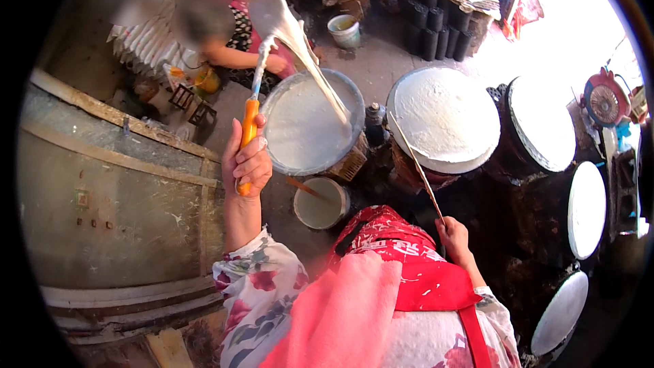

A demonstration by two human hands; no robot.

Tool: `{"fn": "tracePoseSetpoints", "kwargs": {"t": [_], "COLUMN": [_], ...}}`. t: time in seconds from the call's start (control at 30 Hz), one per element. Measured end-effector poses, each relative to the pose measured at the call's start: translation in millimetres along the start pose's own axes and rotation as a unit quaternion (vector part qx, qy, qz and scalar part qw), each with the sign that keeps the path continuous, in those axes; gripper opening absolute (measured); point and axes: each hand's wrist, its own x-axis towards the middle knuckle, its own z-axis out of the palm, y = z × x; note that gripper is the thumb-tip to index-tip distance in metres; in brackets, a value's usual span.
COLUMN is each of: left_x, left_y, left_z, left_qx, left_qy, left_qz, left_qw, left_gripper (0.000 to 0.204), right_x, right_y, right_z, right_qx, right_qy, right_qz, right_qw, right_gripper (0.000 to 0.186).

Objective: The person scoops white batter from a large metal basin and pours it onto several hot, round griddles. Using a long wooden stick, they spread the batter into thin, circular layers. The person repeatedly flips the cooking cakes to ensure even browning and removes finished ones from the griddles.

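Observation:
My left hand (pixel 251 162) is closed around the orange handle of a ladle (pixel 249 117), held upright with its bowl at the top. Thick white batter coats the bowl, and a long strand (pixel 317 71) runs from it down into a wide round basin (pixel 267 138) of the same batter. In my right hand (pixel 454 237) is a long thin stick (pixel 421 169). Its far end reaches the left edge of a round griddle (pixel 409 153) covered by a white, bumpy layer. Whether the tip touches that layer, I cannot tell.
A white bucket (pixel 345 212) with pale liquid and a wooden stick stands before the basin. More white-topped round griddles (pixel 543 123) curve along my right. A person (pixel 235 54) sits beyond the basin at left. Black cylinders (pixel 434 22) are stacked at the back.

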Motion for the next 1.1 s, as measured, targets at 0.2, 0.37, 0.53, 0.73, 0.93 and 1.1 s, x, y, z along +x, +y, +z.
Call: {"fn": "tracePoseSetpoints", "kwargs": {"t": [0.2, 0.37, 0.53, 0.73, 0.93, 1.1], "left_x": [-14.0, -22.9, -17.7, 8.5, 14.9, -1.6], "left_y": [-13.6, -9.7, -39.1, 47.0, 99.7, 134.7], "left_z": [-117.1, -164.9, -188.3, -179.3, -36.7, -17.5], "left_qx": [0.047, 0.006, 0.547, 0.166, 0.253, 0.407], "left_qy": [0.066, 0.301, 0.466, 0.337, 0.179, 0.154], "left_qz": [0.099, 0.042, 0.083, 0.039, 0.066, 0.162], "left_qw": [0.992, 0.953, 0.69, 0.926, 0.949, 0.886], "left_gripper": [0.04, 0.032, 0.035, 0.036, 0.037, 0.04], "right_x": [-6.5, -21.3, -27.0, -22.0, -19.4, -9.5], "right_y": [7.5, 19.9, 22.8, 20.2, 25.5, 18.1], "right_z": [12.3, 9.1, -4.5, -5.2, 5.2, 24.4], "right_qx": [0.025, 0.009, 0.024, 0.002, 0.023, 0.063], "right_qy": [0.002, 0.039, -0.009, 0.023, 0.04, 0.031], "right_qz": [-0.007, -0.002, 0.118, 0.084, 0.104, 0.089], "right_qw": [1.0, 0.999, 0.993, 0.996, 0.993, 0.994], "right_gripper": [0.019, 0.023, 0.029, 0.033, 0.034, 0.035]}}
